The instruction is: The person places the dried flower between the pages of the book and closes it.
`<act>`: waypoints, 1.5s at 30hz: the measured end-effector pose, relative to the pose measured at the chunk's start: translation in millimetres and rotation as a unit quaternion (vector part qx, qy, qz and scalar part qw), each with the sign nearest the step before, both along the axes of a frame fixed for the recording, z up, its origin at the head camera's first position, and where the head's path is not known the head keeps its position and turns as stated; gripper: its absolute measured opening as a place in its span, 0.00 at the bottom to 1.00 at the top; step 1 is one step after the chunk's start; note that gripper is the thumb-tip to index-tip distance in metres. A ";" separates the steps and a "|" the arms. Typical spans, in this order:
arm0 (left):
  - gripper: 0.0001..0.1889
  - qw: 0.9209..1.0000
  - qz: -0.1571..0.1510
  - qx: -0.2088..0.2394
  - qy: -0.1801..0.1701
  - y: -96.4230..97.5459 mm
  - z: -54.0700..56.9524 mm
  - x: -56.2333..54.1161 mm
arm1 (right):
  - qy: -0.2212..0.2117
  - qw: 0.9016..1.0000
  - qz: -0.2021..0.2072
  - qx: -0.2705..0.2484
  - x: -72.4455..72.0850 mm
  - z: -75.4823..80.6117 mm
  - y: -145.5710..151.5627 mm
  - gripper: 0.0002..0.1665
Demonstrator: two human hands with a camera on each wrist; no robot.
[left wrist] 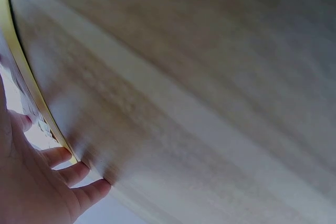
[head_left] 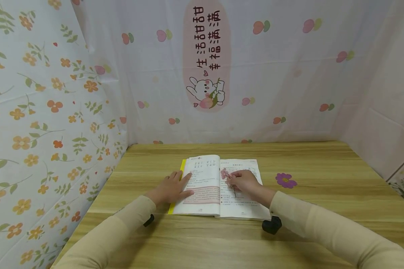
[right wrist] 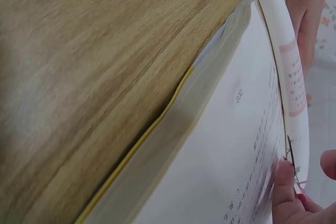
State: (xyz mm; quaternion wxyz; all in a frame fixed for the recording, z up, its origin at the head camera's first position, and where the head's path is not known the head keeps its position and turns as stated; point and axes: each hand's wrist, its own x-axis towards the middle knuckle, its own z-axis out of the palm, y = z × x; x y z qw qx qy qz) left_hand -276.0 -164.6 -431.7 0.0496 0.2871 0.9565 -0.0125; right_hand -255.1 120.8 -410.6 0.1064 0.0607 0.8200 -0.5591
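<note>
One thin-stemmed pink flower [head_left: 225, 173] our right hand [head_left: 247, 183] pinches; lifting our spread left hand [head_left: 170, 189] could close the yellow-edged book [head_left: 211, 186] beneath.

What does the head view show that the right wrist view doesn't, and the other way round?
Only the head view: the purple flower with a yellow centre lying on the light-brown wood-grain table, and the rabbit print on the white cloth backdrop.

Only the right wrist view: the yellow cover strip beneath the right half of the open, white-paged book.

Both: the table, the book, the left hand, and the right hand pinching the pink flower with a thin dark stem.
</note>
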 end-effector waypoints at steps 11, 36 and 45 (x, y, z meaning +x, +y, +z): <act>0.40 1.000 0.005 0.003 -0.001 0.3 0.3 1.7 | 0.039 0.997 0.028 0.063 4.4 8.5 10.3 0.30; 0.41 1.000 0.016 -0.006 -0.008 1.0 0.6 0.1 | 0.135 0.962 0.120 0.207 -45.0 10.9 85.6 0.38; 0.41 1.000 0.007 -0.007 -0.003 0.4 -1.3 0.7 | 0.171 0.933 0.146 0.281 -63.3 -2.1 98.0 0.42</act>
